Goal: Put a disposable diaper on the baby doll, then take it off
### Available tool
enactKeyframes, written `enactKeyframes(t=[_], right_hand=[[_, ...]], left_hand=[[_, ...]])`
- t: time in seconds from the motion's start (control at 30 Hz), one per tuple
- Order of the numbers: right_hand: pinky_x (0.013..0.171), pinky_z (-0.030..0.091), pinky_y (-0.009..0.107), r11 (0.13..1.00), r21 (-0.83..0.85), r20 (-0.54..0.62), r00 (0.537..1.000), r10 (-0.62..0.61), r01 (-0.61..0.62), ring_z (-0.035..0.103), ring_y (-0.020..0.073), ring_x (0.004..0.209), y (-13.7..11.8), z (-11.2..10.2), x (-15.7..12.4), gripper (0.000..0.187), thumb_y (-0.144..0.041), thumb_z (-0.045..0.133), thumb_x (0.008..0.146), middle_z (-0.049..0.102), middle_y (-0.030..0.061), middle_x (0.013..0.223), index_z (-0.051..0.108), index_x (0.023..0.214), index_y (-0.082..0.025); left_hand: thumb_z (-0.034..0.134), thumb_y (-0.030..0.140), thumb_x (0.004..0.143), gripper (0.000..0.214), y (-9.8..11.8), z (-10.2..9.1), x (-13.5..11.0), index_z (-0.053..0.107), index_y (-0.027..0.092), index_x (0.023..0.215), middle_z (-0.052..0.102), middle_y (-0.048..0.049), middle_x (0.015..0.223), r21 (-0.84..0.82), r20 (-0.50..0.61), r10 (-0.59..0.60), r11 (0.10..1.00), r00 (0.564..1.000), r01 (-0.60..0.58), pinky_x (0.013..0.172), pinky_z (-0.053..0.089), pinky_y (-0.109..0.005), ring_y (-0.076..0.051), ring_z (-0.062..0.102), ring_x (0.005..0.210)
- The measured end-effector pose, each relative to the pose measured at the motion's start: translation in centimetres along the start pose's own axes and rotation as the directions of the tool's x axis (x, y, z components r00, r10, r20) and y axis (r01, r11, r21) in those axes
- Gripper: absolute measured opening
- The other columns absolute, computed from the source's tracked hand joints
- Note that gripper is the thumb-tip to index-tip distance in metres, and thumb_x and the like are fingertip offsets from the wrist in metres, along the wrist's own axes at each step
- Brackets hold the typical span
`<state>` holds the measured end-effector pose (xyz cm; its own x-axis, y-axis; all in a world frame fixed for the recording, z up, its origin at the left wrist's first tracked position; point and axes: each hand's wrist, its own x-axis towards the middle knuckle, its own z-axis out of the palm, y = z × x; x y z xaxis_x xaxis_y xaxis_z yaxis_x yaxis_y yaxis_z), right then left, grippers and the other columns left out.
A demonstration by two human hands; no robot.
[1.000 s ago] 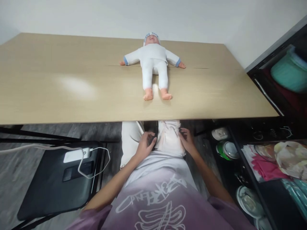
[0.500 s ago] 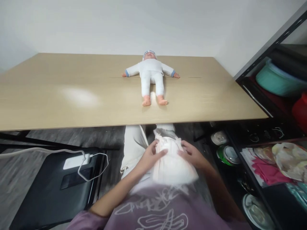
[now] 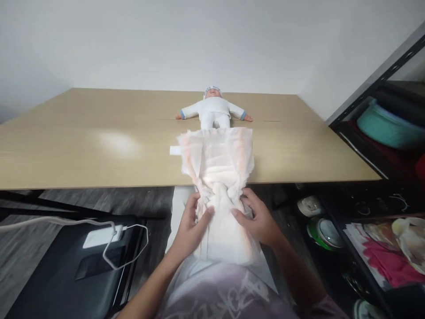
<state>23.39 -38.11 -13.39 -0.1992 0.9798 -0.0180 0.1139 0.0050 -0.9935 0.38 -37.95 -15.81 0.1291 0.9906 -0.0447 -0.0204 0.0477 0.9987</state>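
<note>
A white disposable diaper (image 3: 219, 170) is spread open between my hands, its far half up at the table's front edge and its near half over my lap. My left hand (image 3: 192, 223) pinches its left side near the narrow middle, thumb on top. On the opposite side my right hand (image 3: 257, 217) grips it the same way. A white tab juts from the diaper's far left edge. Beyond it, a baby doll (image 3: 214, 106) in white clothes and a printed cap lies on its back, arms spread; the diaper hides its lower legs and feet.
The doll lies on a wooden table (image 3: 116, 115) against a wall. At lower left, a white power bank (image 3: 102, 237) with a cable and a dark phone (image 3: 98, 263) rest on a black seat (image 3: 43, 274). Shelves at right hold a teal basin (image 3: 392, 124) and pink cloth (image 3: 387, 261).
The diaper, bunched and folded in my lap before, has unfolded away from me toward the doll. Both hands still hold its sides. The view has tilted up slightly.
</note>
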Motion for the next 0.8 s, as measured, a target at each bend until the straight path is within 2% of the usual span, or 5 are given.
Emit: enactKeyframes(t=[0.17, 0.37, 0.53, 0.67, 0.8], right_hand=[[0.089, 0.063, 0.033, 0.996, -0.073, -0.012, 0.999, 0.043, -0.044, 0.081, 0.0249, 0.105, 1.6, 0.6, 2.3, 0.033, -0.039, 0.073, 0.100, 0.084, 0.0032, 0.116, 0.066, 0.131, -0.027], [0.076, 0.060, 0.030, 0.939, -0.325, -0.071, 0.993, 0.093, -0.111, 0.080, 0.0233, 0.089, 1.8, -0.4, 1.7, 0.034, -0.045, 0.073, 0.102, 0.083, 0.0032, 0.099, 0.070, 0.127, -0.023], [0.084, 0.062, 0.044, 0.715, -0.697, -0.293, 0.932, -0.213, -0.056, 0.072, 0.0279, 0.089, 0.6, -0.8, 2.9, 0.049, -0.053, 0.075, 0.102, 0.074, 0.0065, 0.096, 0.068, 0.139, -0.022], [0.121, 0.055, 0.058, 0.575, -0.792, -0.061, 0.910, -0.410, 0.205, 0.064, 0.0353, 0.142, -0.4, 0.6, 7.7, 0.055, -0.044, 0.066, 0.110, 0.070, 0.0170, 0.149, 0.058, 0.160, -0.023], [0.140, 0.038, 0.059, 0.498, -0.799, 0.173, 0.922, -0.347, 0.337, 0.035, 0.0348, 0.171, 0.3, 2.2, 12.2, 0.063, -0.039, 0.061, 0.113, 0.045, 0.0157, 0.180, 0.049, 0.172, -0.020]], left_hand=[[0.073, 0.064, 0.101, 0.049, -2.3, -0.6, 1.9, 0.056, 0.031, 0.133, 0.073, -0.0095, 0.138, -0.055, 0.029, -0.133, 0.989, 0.991, 0.134, 0.101, 0.059, -0.043, -0.032, 0.071, 0.127], [0.071, 0.067, 0.103, 0.057, -2.8, -0.4, 1.9, 0.054, 0.026, 0.137, 0.073, -0.0074, 0.128, -0.052, 0.033, -0.235, 0.970, 0.971, 0.237, 0.098, 0.056, -0.034, -0.026, 0.069, 0.117], [0.068, 0.068, 0.105, 0.056, -2.0, -0.2, 1.2, 0.052, 0.028, 0.140, 0.072, -0.0082, 0.134, 0.004, 0.040, -0.303, 0.953, 0.952, 0.303, 0.105, 0.056, -0.037, -0.029, 0.069, 0.125], [0.066, 0.061, 0.108, 0.049, -1.8, -0.5, 0.9, 0.051, 0.030, 0.143, 0.070, -0.0093, 0.144, 0.138, 0.070, -0.257, 0.959, 0.964, 0.246, 0.120, 0.051, -0.042, -0.030, 0.063, 0.143], [0.067, 0.053, 0.109, 0.045, -1.6, -1.6, 1.4, 0.054, 0.029, 0.146, 0.073, -0.0108, 0.136, 0.369, 0.079, -0.150, 0.923, 0.986, 0.111, 0.112, 0.055, -0.045, -0.030, 0.069, 0.130]])
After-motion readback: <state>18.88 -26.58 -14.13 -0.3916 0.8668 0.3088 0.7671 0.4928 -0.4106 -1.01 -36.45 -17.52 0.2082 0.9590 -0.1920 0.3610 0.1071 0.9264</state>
